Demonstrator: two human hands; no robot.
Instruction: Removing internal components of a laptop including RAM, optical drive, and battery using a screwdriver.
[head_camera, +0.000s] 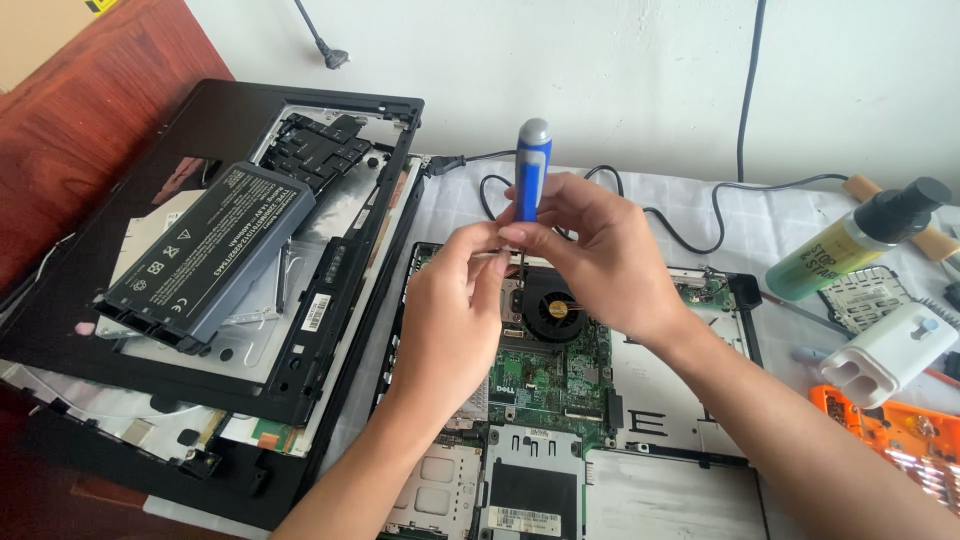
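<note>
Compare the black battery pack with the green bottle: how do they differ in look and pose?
The battery pack is a flat, dark grey slab lying on the removed laptop casing at left; the green bottle is round, black-capped and lies tilted at right. Neither is touched by a hand.

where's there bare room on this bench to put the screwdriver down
Bare cloth between the stacked black laptop shell and the open motherboard; more behind, beside the looping cable. The right end is crowded: green bottle, white case, orange bit tray.
</note>
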